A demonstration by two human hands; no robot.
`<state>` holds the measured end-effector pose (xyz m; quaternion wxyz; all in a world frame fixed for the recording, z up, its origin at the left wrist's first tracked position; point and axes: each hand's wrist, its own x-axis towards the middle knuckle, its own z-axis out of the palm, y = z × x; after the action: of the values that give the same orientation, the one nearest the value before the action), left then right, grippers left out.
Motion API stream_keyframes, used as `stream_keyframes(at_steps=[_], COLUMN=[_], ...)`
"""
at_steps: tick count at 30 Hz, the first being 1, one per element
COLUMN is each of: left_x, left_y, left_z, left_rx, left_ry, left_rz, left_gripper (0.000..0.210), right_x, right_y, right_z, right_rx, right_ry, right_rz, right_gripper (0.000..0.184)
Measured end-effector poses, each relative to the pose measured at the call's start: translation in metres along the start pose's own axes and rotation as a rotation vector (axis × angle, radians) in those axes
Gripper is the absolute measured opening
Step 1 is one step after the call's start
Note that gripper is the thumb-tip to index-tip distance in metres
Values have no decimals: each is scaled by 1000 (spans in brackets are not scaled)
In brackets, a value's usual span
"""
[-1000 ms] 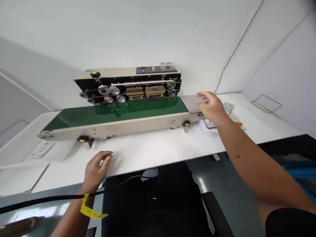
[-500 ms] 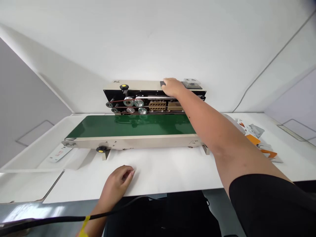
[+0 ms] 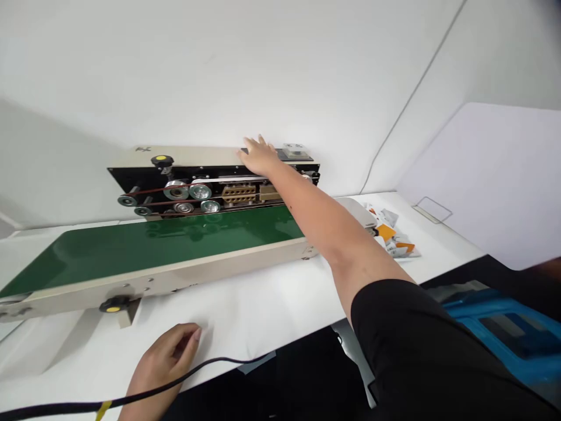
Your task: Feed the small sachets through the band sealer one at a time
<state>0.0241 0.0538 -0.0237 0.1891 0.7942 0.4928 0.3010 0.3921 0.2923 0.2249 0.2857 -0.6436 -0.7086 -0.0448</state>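
Far left, out past the left fingers: white box-like bin (image 3: 46, 348) under the end of a long flat green conveyor belt (image 3: 153, 248) with a beige metal side. Black round knob with yellow centre (image 3: 114, 304) sits on that side, above and left of the left fingers.

Left hand (image 3: 162, 356): at the near edge of the white flat tabletop (image 3: 263, 304), in front of the belt. Fingers loosely curled, thumb tip close to the index; can't tell if they touch. Thin black cable (image 3: 188, 374) crosses in front of that wrist, with a yellow strip (image 3: 103, 409) on it.

Beige-and-black boxy metal machine (image 3: 197, 155) stands behind the belt, beyond the left fingers and under the right ones. Left of the right fingers: second black knob, yellow cap (image 3: 162, 160); below it, round silver metal pulleys (image 3: 200, 191). Perforated brass-coloured metal block (image 3: 239, 194) is just below and left of the right hand (image 3: 258, 156).

Right fingers spread, at the dark flat control panel (image 3: 283, 155) on the machine's top; can't tell if a fingertip presses anything. Clear plastic box (image 3: 294, 148) just right of them.

Further right of those fingers: heap of orange and white packets (image 3: 397, 234), then bent grey wire handle (image 3: 433, 207). Blue plastic crate (image 3: 504, 333) lower right, well apart.
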Motion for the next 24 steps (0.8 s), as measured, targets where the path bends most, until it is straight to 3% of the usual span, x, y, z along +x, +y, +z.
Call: stream_keyframes(at_steps=[3, 6, 8, 10, 13, 15, 18, 21, 24], left_x=[0, 0, 2, 3, 4, 2, -1, -4, -8], left_y=[-2, -3, -3, -6, -9, -8, 3, 17, 25], left_z=[1, 0, -1, -1, 1, 2, 1, -4, -9], left_rx=[-20, -32, -41, -48, -57, -66, -91, -115, -126], left_ry=[55, 35, 4, -9, -13, -33, -27, -20, -20], left_rz=[-34, -44, -58, -80, -133, -170, -222, -243, -238], left_gripper=[40, 41, 41, 43, 44, 44, 45, 45, 46], right_x=[-72, -183, -260, -327, -394, -414, -419, -406, -387], right_y=[-14, -8, 12, 43, 101, 141, 192, 224, 237], right_z=[-12, -21, -28, -38, -60, -78, -100, -111, -111], right_rx=[72, 236, 229, 183, 82, 4, -37, -60, -115], right_ry=[64, 210, 251, 289, 411, 464, 410, 164, -64], right_rz=[-87, -348, -406, -314, 115, 447, 741, 875, 903], right_gripper=[58, 52, 52, 54, 48, 50, 61, 74, 92])
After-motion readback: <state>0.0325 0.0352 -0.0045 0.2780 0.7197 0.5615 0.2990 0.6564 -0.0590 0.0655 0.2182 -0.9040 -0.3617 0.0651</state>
